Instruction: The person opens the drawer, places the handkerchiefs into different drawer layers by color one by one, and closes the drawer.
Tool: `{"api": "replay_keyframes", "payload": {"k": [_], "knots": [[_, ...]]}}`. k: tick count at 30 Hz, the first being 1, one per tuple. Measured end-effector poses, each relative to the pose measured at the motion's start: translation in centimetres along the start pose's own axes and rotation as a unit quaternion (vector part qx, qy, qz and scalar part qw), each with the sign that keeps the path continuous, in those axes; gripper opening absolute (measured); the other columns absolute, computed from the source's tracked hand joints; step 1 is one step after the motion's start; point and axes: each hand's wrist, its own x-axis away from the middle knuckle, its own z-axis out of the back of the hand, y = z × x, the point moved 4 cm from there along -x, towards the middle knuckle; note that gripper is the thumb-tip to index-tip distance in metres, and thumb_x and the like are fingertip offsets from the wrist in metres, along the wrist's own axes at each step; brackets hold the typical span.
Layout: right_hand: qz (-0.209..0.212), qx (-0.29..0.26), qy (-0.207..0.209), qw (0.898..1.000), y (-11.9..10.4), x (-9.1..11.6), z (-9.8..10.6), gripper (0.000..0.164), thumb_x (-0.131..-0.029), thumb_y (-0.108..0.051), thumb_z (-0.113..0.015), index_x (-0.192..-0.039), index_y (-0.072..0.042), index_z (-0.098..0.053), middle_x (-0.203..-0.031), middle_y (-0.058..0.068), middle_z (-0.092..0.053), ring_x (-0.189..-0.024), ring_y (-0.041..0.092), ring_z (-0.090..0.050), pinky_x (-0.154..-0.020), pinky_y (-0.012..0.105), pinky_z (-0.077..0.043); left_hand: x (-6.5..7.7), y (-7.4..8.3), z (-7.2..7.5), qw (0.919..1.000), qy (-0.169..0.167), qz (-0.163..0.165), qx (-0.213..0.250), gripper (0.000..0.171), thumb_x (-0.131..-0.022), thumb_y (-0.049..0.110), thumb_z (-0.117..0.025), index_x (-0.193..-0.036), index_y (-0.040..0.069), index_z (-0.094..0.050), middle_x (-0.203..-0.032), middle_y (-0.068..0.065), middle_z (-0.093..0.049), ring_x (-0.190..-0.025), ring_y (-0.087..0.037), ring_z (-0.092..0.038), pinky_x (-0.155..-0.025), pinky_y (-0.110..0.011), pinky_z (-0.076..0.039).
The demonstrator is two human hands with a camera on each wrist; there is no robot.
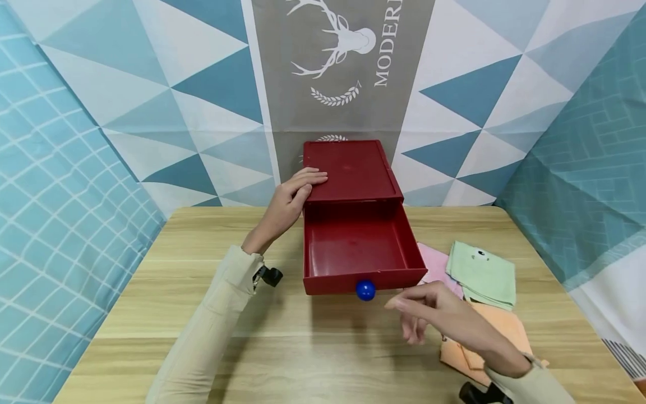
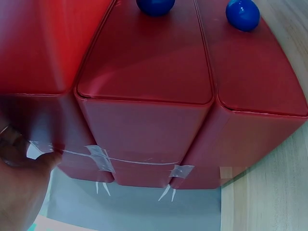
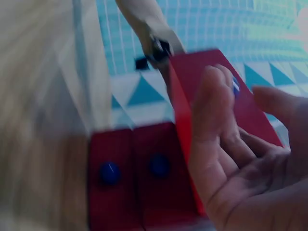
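A dark red drawer unit (image 1: 348, 168) stands against the patterned backdrop, its top drawer (image 1: 353, 241) pulled out and bare inside. My left hand (image 1: 292, 196) rests on the unit's top left edge, fingers laid over the top; in the left wrist view its thumb touches the side. A round blue knob (image 1: 365, 290) sits on the pulled-out drawer's front. Just right of that knob, apart from it, my right hand (image 1: 439, 308) hovers with loose fingers and holds nothing. Two lower drawers with blue knobs (image 3: 110, 173) are closed in the right wrist view.
Right of the unit lie folded cloths: a pink one (image 1: 439, 269), a green one (image 1: 487, 275) and orange ones (image 1: 504, 325). They rest on a wooden table (image 1: 202, 258). Patterned cloth (image 1: 75, 185) hangs at the left, back and right.
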Motion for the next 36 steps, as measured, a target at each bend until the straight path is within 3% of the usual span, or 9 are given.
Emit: {"api": "replay_keyframes", "payload": {"k": [3,7,10,14,18,21,26,31,36], "knots": [[-0.015,0.036,0.020,0.999,-0.1,1.1,1.9,0.025,-0.104,-0.022,-0.052,-0.115,-0.009,-0.070,-0.077,0.014,-0.069,-0.064,0.037,-0.064,-0.058,0.041,-0.059,0.1,0.0,0.2,1.0000,0.005,0.001,-0.001,0.033,-0.100,-0.007,-0.040,-0.122,-0.011,-0.064,-0.133,-0.027,-0.058,-0.136,-0.045,-0.041,-0.118,-0.046,-0.029],[-0.031,0.072,0.076,0.994,0.1,2.6,4.5,0.026,-0.104,-0.023,-0.054,-0.118,-0.006,-0.068,-0.080,0.013,-0.070,-0.070,0.035,-0.066,-0.062,0.039,-0.059,0.1,0.0,0.3,1.0000,0.009,0.001,0.000,0.033,-0.101,-0.007,-0.040,-0.123,-0.010,-0.065,-0.133,-0.026,-0.058,-0.137,-0.044,-0.040,-0.118,-0.046,-0.029],[-0.020,0.102,0.117,0.988,0.5,3.6,6.1,0.026,-0.103,-0.021,-0.054,-0.120,-0.004,-0.065,-0.083,0.012,-0.070,-0.073,0.031,-0.068,-0.063,0.037,-0.058,0.1,-0.1,0.4,0.9999,0.011,0.003,0.000,0.033,-0.101,-0.007,-0.040,-0.123,-0.010,-0.065,-0.134,-0.027,-0.058,-0.137,-0.044,-0.040,-0.118,-0.046,-0.028],[0.009,0.096,0.142,0.985,1.6,4.9,8.4,0.031,-0.106,-0.014,-0.048,-0.133,0.000,-0.055,-0.091,0.018,-0.070,-0.082,0.028,-0.069,-0.067,0.038,-0.059,0.2,-0.3,0.3,0.9999,0.012,0.004,-0.001,0.033,-0.101,-0.006,-0.040,-0.122,-0.010,-0.065,-0.134,-0.026,-0.058,-0.137,-0.043,-0.040,-0.118,-0.045,-0.028],[0.013,0.061,0.184,0.981,3.6,6.5,11.4,0.036,-0.108,-0.012,-0.041,-0.141,0.000,-0.045,-0.099,0.020,-0.069,-0.091,0.025,-0.070,-0.074,0.037,-0.059,0.2,-0.5,0.3,0.9999,0.011,0.006,-0.003,0.033,-0.101,-0.005,-0.041,-0.123,-0.010,-0.064,-0.134,-0.026,-0.058,-0.138,-0.043,-0.040,-0.119,-0.043,-0.027],[0.001,0.047,0.222,0.974,5.5,7.4,13.9,0.036,-0.108,-0.015,-0.042,-0.142,-0.004,-0.047,-0.103,0.015,-0.070,-0.096,0.019,-0.069,-0.078,0.033,-0.059,0.2,-0.5,0.2,0.9999,0.012,0.005,-0.003,0.033,-0.101,-0.005,-0.040,-0.123,-0.010,-0.064,-0.134,-0.026,-0.058,-0.138,-0.043,-0.040,-0.119,-0.043,-0.027],[-0.008,0.028,0.236,0.971,8.6,7.8,17.7,0.033,-0.107,-0.017,-0.045,-0.139,-0.012,-0.050,-0.110,0.007,-0.070,-0.100,0.013,-0.068,-0.080,0.030,-0.058,0.2,-0.4,0.1,0.9999,0.011,0.001,-0.003,0.033,-0.101,-0.005,-0.040,-0.123,-0.009,-0.064,-0.134,-0.026,-0.058,-0.137,-0.043,-0.040,-0.119,-0.043,-0.027],[-0.033,0.093,0.259,0.961,10.8,7.7,20.4,0.028,-0.107,-0.021,-0.045,-0.134,-0.019,-0.050,-0.112,-0.011,-0.068,-0.100,0.002,-0.065,-0.078,0.021,-0.056,0.2,-0.4,0.0,1.0000,0.006,0.005,-0.004,0.033,-0.102,-0.005,-0.040,-0.124,-0.008,-0.065,-0.134,-0.025,-0.059,-0.138,-0.041,-0.040,-0.119,-0.042,-0.028],[-0.078,0.185,0.266,0.943,11.7,8.3,22.2,0.044,-0.107,-0.027,-0.045,-0.143,-0.002,-0.044,-0.115,-0.034,-0.049,-0.099,-0.020,-0.049,-0.074,0.013,-0.050,0.2,-0.5,0.0,0.9999,0.002,0.003,-0.012,0.033,-0.102,-0.004,-0.041,-0.123,-0.008,-0.065,-0.135,-0.024,-0.059,-0.138,-0.040,-0.040,-0.119,-0.040,-0.027]]}}
